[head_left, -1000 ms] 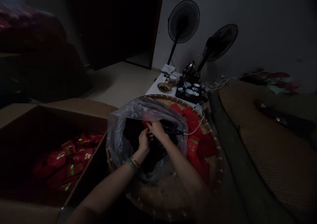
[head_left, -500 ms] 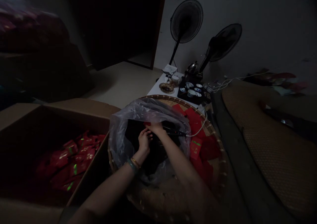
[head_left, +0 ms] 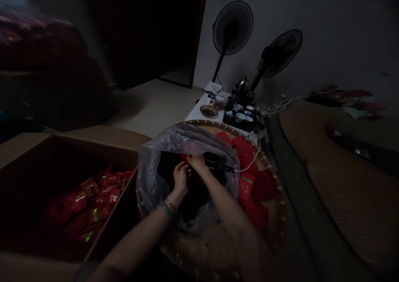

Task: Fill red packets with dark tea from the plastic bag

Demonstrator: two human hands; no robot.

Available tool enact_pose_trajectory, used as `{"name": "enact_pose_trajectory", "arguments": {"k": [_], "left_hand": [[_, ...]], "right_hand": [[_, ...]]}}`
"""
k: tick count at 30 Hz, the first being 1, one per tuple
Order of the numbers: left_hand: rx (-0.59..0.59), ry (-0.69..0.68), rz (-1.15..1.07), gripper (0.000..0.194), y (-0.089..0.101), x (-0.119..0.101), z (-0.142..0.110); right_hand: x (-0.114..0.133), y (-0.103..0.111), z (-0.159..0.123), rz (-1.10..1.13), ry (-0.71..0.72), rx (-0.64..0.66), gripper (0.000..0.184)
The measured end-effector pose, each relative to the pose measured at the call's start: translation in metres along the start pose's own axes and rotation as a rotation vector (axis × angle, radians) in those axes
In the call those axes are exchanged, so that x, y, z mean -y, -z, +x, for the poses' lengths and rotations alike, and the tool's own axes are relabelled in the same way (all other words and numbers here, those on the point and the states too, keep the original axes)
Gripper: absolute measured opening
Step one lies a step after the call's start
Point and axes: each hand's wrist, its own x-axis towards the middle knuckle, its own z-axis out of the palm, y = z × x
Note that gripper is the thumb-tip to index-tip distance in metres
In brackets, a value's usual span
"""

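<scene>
Red paper packet (head_left: 183, 158), pinched by the right hand (head_left: 196, 161), sits within the mouth of the translucent plastic bag (head_left: 150, 165), barely shifted from half a second ago. Left hand (head_left: 181, 177) stays loosely curled just beside; whether it holds anything, I cannot tell.

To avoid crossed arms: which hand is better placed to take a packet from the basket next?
Probably right: the right hand, though seemingly holding something red, is nearer the packets beside the bag; the left hand would likely cross the right arm.
</scene>
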Motion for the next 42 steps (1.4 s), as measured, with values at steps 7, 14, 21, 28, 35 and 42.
{"name": "enact_pose_trajectory", "arguments": {"k": [7, 14, 21, 28, 35, 42], "left_hand": [[-0.024, -0.117, 0.099, 0.034, -0.001, -0.001, 0.002], [0.11, -0.248, 0.171, 0.046, -0.007, -0.014, -0.002], [0.443, -0.118, 0.449, 0.029, 0.004, -0.041, -0.027], [0.393, -0.079, 0.449, 0.03, 0.011, -0.039, -0.063], [0.458, -0.025, 0.491, 0.034, 0.014, -0.035, -0.073], [0.379, -0.02, 0.41, 0.034, 0.014, -0.028, -0.077]], "right_hand": [[-0.014, 0.026, -0.035, 0.117, -0.001, -0.15, 0.029], [-0.032, 0.068, -0.097, 0.718, 0.006, -0.209, 0.019], [-0.05, 0.078, -0.118, 0.867, -0.174, -0.39, 0.037], [-0.027, 0.08, -0.138, 0.538, -0.095, -0.353, 0.037], [-0.018, 0.075, -0.143, 0.492, 0.015, -0.341, 0.039], [-0.018, 0.066, -0.143, 0.405, 0.1, -0.428, 0.041]]}}
